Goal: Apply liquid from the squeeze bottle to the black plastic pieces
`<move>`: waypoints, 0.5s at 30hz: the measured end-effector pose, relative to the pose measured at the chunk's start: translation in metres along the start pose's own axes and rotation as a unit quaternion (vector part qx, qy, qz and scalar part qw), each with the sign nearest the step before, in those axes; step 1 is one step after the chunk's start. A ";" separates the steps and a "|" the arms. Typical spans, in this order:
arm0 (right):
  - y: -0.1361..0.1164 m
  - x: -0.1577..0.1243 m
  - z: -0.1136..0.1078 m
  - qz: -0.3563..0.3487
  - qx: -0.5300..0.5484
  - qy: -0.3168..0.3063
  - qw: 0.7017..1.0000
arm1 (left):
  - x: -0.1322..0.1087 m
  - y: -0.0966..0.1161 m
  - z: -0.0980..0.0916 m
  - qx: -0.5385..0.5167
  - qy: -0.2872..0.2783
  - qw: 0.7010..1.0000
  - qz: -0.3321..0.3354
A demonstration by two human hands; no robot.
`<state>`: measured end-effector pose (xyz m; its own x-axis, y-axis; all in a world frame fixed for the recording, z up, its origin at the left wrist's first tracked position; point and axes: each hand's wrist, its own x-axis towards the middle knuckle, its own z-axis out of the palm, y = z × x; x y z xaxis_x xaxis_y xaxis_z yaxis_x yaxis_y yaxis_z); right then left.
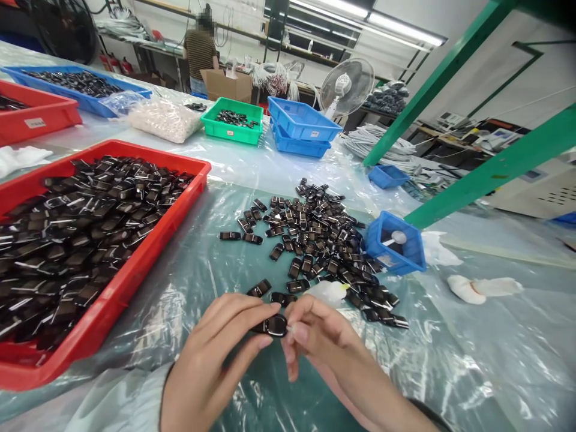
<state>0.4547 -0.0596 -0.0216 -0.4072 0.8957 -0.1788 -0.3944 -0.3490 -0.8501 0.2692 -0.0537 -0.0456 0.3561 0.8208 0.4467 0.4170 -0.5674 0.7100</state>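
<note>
Near the front centre of the table, my left hand (pixel 220 348) pinches a small glossy black part (pixel 273 326) between thumb and fingers. My right hand (pixel 321 336) meets the part's right end, its thumb and index finger pressed together on a tiny pale piece too small to name. Just beyond both hands, a white bag or bottle with a yellow tip (pixel 330 291) lies beside a loose pile of similar black parts (pixel 315 234). To the left stands a red tray (pixel 180 231) filled with many more black parts.
A small blue bin (pixel 396 261) holding a white scoop stands right of the pile. Farther back are a green tray (pixel 231 133), stacked blue trays (pixel 301 129) and a bag of pale pieces (pixel 164 120). Green posts (pixel 499 168) slant across the right. A person (pixel 200 54) stands in the background.
</note>
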 end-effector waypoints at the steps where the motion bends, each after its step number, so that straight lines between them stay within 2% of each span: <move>1: 0.000 0.000 0.001 0.006 0.009 0.002 1.000 | -0.001 0.000 0.000 0.004 0.004 1.000 0.006; 5: -0.001 0.000 0.004 0.011 0.030 0.000 0.999 | 0.000 0.001 -0.002 0.042 0.030 0.998 0.046; 10: -0.001 -0.002 0.002 0.053 0.043 -0.002 0.998 | 0.004 0.004 -0.001 0.065 0.071 0.988 0.124; 15: 0.005 0.004 -0.001 0.057 0.059 -0.024 0.996 | 0.003 0.004 0.000 0.062 0.062 0.986 0.143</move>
<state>0.4519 -0.0575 -0.0265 -0.4926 0.8349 -0.2455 -0.4363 -0.4809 -0.7605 0.2720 -0.0534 -0.0408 0.3721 0.6229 0.6881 0.4159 -0.7747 0.4763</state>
